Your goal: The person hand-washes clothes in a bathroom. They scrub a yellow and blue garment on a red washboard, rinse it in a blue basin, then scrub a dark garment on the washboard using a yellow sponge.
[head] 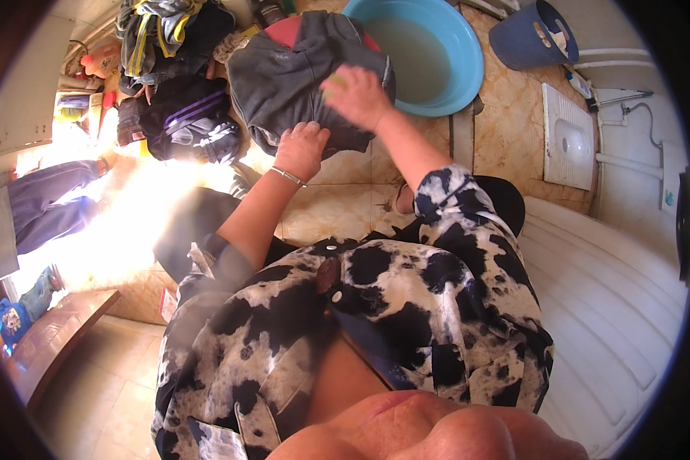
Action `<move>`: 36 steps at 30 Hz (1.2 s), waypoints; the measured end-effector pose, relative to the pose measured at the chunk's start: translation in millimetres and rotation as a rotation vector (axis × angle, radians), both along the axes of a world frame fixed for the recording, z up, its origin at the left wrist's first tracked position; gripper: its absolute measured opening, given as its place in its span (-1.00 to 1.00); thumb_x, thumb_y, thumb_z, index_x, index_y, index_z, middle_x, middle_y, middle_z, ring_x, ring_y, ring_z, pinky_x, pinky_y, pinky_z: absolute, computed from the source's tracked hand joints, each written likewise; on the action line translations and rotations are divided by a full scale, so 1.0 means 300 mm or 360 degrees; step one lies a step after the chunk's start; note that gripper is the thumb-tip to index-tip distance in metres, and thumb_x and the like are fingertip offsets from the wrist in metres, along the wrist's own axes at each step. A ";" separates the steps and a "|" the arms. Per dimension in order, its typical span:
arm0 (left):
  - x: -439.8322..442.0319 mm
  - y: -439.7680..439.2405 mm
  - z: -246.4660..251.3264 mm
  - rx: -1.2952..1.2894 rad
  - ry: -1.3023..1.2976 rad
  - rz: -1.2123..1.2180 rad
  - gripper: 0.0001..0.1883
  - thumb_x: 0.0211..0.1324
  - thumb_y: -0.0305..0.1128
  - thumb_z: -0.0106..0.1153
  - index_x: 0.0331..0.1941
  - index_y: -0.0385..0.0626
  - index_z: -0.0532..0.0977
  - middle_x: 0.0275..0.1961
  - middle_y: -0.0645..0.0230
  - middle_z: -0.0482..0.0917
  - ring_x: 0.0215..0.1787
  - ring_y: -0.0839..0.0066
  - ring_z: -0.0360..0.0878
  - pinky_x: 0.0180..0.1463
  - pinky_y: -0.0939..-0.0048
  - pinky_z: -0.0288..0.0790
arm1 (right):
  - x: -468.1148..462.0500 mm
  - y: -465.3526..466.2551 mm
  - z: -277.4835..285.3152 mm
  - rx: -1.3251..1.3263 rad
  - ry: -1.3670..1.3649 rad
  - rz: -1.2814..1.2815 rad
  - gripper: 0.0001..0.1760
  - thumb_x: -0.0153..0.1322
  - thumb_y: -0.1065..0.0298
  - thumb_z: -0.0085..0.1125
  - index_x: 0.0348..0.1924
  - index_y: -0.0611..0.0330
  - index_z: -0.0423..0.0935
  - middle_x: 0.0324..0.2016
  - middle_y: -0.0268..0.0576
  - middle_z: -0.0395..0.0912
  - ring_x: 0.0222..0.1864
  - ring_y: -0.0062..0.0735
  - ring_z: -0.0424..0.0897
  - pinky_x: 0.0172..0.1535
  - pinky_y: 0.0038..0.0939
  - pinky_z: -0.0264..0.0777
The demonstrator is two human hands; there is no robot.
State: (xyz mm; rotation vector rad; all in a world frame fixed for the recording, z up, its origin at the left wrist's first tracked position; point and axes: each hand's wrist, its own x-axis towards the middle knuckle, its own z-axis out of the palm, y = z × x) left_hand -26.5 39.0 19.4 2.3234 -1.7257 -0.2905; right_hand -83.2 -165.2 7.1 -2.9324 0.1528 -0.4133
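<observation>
A dark grey garment [282, 80] lies spread over a red basin [283, 31], whose rim shows at the top. My left hand [303, 150] rests on the garment's near edge, fingers bent over the cloth. Above the garment's right part is my right hand [356, 98], slightly blurred, with a small yellow-green object [336, 83] under its fingers, perhaps a bar of soap. Just beyond, to the right, stands a light blue basin [468, 57] holding cloudy water.
Piles of dark clothes [190, 115] lie to the left, near an orange jug [100, 61]. A blue bucket [512, 43] and a white squat toilet pan [569, 138] are at the right. A brown bench [69, 333] stands at the lower left. Strong sunlight washes out the left floor.
</observation>
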 end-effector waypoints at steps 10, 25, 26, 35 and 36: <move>0.003 0.043 0.026 -0.0184 -0.0121 0.0141 -0.78 -0.06 -0.51 0.04 -0.29 -0.04 0.58 -0.23 0.34 0.51 -0.09 0.27 0.48 -0.04 0.23 0.43 | -0.027 0.143 -0.042 0.0073 -0.0255 0.0290 -0.61 0.30 0.02 0.19 0.00 -0.23 0.53 -0.04 -0.22 0.40 -0.01 -0.14 0.40 0.05 -0.15 0.29; 0.028 0.074 -0.019 -0.0229 0.0078 0.0017 -0.76 -0.08 -0.53 0.06 -0.30 -0.08 0.62 -0.21 0.33 0.53 -0.04 0.27 0.48 0.04 0.32 0.44 | 0.079 0.124 -0.086 -0.0113 -0.0301 0.0488 -0.62 0.35 0.04 0.08 0.04 -0.31 0.49 -0.01 -0.20 0.37 0.10 -0.12 0.35 0.11 -0.10 0.25; 0.032 0.080 -0.020 -0.0187 0.0154 0.0089 -0.78 -0.08 -0.54 0.05 -0.32 -0.09 0.62 -0.21 0.34 0.53 -0.04 0.28 0.48 0.03 0.31 0.44 | 0.129 0.069 -0.043 -0.0179 -0.0071 0.0366 -0.65 0.36 0.05 0.09 0.02 -0.31 0.50 -0.05 -0.22 0.37 0.07 -0.13 0.35 0.07 -0.05 0.23; 0.019 0.035 -0.047 -0.0292 0.0340 0.0014 -0.88 -0.20 -0.53 0.01 -0.53 -0.12 0.53 -0.34 0.23 0.56 -0.16 0.19 0.53 -0.05 0.23 0.45 | 0.013 0.171 -0.111 -0.0077 -0.0058 0.0487 -0.66 0.34 0.01 0.08 -0.01 -0.38 0.52 0.09 -0.21 0.34 0.15 -0.16 0.32 0.17 -0.11 0.21; 0.016 0.038 -0.034 -0.0273 0.0339 -0.0041 -0.89 -0.19 -0.53 0.01 -0.55 -0.13 0.53 -0.35 0.22 0.57 -0.16 0.18 0.54 -0.07 0.21 0.45 | 0.007 0.161 -0.100 -0.0093 -0.0085 0.0501 -0.66 0.33 0.03 0.11 -0.01 -0.39 0.53 0.09 -0.20 0.33 0.15 -0.16 0.32 0.17 -0.11 0.21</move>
